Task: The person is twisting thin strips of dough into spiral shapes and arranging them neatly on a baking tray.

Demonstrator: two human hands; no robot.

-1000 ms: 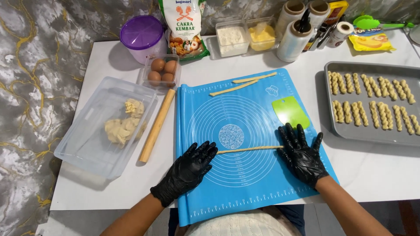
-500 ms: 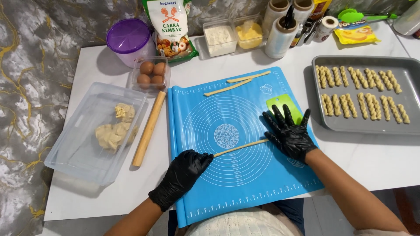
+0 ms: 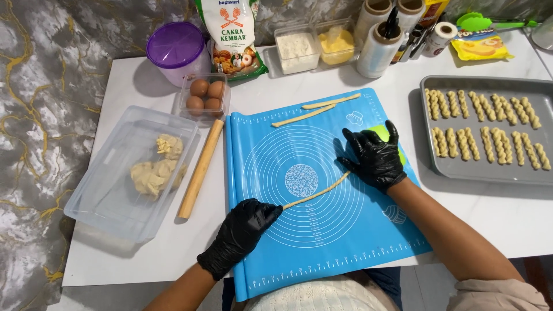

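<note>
Both black-gloved hands, left hand (image 3: 241,235) and right hand (image 3: 374,157), fingers spread flat, are pressing a thin dough rope (image 3: 316,191) at centre frame. Twisted sticks are filling the grey metal tray (image 3: 429,167) at right; clear plastic tub (image 3: 109,196) is holding remaining dough.

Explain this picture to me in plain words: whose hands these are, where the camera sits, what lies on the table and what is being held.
The one view comes from a camera worn on a person's head, looking down at their own two hands in black gloves. The left hand and right hand press flat on the two ends of a thin rope of pale dough, which lies slanted on a blue silicone baking mat. Nothing is gripped; the fingers are spread. Two more dough strips lie at the mat's far edge. Left are a wooden rolling pin, a clear plastic box of dough and a small tub of brown eggs. Right is a grey metal tray of twisted dough sticks.
</note>
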